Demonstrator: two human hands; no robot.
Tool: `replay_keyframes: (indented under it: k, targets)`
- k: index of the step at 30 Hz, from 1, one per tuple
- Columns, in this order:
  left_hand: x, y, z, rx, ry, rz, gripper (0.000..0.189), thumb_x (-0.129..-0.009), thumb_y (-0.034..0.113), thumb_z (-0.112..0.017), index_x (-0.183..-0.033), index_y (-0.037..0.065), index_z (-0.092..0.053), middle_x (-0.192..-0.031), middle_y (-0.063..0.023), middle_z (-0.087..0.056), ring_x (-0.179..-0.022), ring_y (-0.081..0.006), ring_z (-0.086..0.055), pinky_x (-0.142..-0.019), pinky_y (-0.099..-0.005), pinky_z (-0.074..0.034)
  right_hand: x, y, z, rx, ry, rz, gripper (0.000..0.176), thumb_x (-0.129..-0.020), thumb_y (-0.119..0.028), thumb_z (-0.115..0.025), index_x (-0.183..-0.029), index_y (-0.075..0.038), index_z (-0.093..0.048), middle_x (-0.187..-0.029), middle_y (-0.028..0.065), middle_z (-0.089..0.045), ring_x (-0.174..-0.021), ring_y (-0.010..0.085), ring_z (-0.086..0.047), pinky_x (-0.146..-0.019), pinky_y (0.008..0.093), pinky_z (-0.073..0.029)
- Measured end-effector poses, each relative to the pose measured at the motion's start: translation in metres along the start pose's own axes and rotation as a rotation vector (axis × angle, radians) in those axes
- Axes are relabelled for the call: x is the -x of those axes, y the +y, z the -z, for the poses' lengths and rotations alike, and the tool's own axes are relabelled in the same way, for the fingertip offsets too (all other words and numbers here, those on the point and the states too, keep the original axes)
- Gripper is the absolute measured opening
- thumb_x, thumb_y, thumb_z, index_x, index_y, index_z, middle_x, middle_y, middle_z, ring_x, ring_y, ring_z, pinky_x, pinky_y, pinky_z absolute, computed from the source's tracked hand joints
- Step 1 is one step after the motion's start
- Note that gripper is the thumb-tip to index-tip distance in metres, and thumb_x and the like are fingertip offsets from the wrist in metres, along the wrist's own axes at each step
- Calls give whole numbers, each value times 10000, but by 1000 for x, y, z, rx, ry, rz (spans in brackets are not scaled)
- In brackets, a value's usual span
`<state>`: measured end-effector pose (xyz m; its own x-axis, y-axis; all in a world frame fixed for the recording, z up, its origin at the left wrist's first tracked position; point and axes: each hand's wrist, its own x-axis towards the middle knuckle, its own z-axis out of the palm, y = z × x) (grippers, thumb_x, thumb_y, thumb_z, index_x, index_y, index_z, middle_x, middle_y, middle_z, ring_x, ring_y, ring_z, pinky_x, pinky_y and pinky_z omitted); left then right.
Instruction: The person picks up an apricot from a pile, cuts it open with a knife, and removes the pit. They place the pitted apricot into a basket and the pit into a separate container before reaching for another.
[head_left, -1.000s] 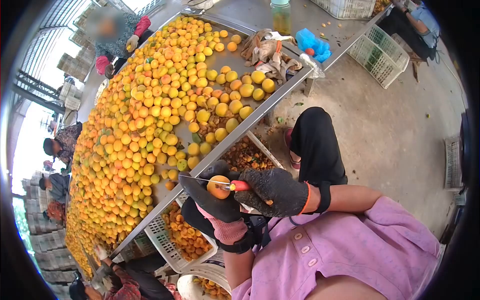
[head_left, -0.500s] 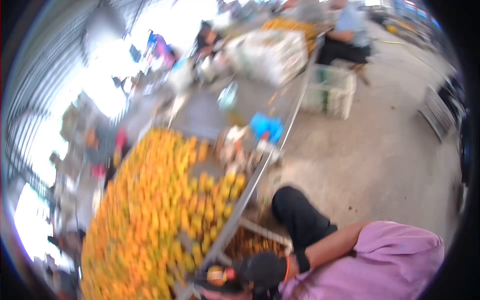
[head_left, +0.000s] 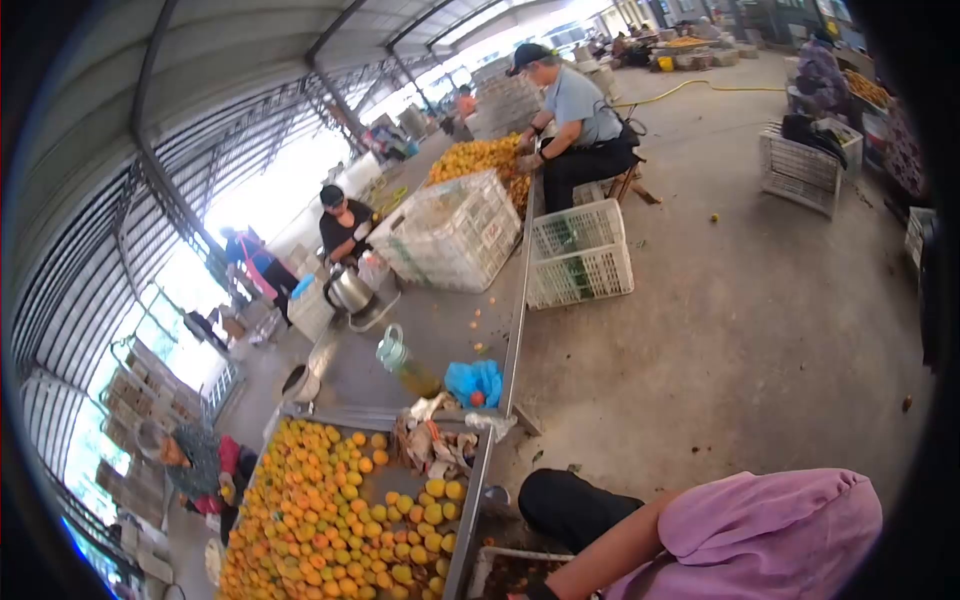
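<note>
Neither of my hands shows in the head view. Only my right forearm and pink sleeve reach in at the bottom edge, and the wrist runs out of the picture. My knee in black trousers is beside the metal table's edge. A heap of yellow and orange fruit covers the table at the lower left. Just below my forearm is the rim of a white crate.
On the table beyond the fruit are a pile of rags, a blue bag, a plastic bottle and a metal kettle. White crates stand by the table. Other people work along it, one seated in a blue shirt. Bare concrete floor lies to the right.
The view has swung upward from my lap to the long shed. My gloved hands, the red-handled knife and the fruit they held have dropped out of the bottom of the picture.
</note>
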<state>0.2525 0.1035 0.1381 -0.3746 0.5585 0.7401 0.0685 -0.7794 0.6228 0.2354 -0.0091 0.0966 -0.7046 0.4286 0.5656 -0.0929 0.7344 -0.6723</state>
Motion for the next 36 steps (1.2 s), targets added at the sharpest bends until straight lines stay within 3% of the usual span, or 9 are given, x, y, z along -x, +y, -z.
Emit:
replay_keyframes:
  k: [2,6,9,11,12,18,31,33,36]
  targets:
    - [15,10,19,-100,70,-15,662,-861,562,-443,-1193,-11,-453,-927,-114,-592,-746,-207,-582,-620,-313,-490,7,3,-1,-315,-147,-84,512,-808,-328,-607,-1213,-37,-490,-871,169,-587,-745,306,-568,-651,417,-449]
    - [59,52,117,-505,264,-27,689,-845,602,-443,-1153,-13,-494,-907,-111,-598,-731,-208,-584,-596,-308,-489,13,-16,-2,-339,191,558,406,-786,-184,-552,-1149,-11,-499,-853,172,-611,-629,244,-603,-527,357,-470]
    - [78,92,162,-779,382,-81,713,-833,632,-443,-1122,-14,-525,-891,-108,-602,-720,-209,-586,-579,-305,-489,39,-33,6,-1354,6,-369,284,-906,-216,-513,-1081,6,-534,-786,171,-600,-623,259,-575,-574,312,-473]
    - [64,98,168,-178,416,351,743,-825,671,-396,-1068,-13,-555,-857,-97,-598,-673,-188,-568,-507,-279,-450,37,-34,18,-196,182,-200,298,-876,-256,-564,-1042,-8,-564,-755,163,-601,-580,301,-580,-499,340,-447]
    - [54,97,166,525,391,732,785,-817,711,-349,-1013,-12,-586,-823,-86,-593,-627,-167,-550,-434,-253,-411,36,-31,17,-218,171,-195,298,-876,-256,-564,-1042,-8,-564,-755,163,-601,-580,301,-580,-499,340,-447]
    - [63,90,163,569,359,776,677,-821,715,-340,-758,63,-511,-708,-48,-533,-560,-131,-507,-432,-228,-394,50,-23,5,95,94,-320,325,-814,-250,-582,-1043,-26,-525,-741,170,-588,-629,350,-594,-522,404,-466]
    - [48,86,141,-157,426,683,790,-856,681,-291,-874,-57,-572,-652,-137,-591,-480,-195,-545,-476,-271,-466,38,-12,21,62,-44,-349,381,-828,-293,-589,-1057,1,-511,-741,179,-573,-640,369,-574,-543,417,-453]
    - [48,88,147,-22,311,672,693,-881,616,-351,-942,-44,-555,-741,-139,-604,-604,-215,-596,-579,-285,-506,37,7,11,33,26,-275,341,-829,-290,-593,-1005,-2,-539,-760,180,-581,-649,362,-580,-553,410,-459]
    - [57,90,151,-807,-139,267,551,-947,472,-328,-1168,-14,-465,-920,-195,-598,-789,-254,-596,-631,-281,-503,37,7,11,-3,56,-360,345,-832,-283,-597,-1032,-4,-555,-852,173,-595,-731,348,-588,-630,396,-473]
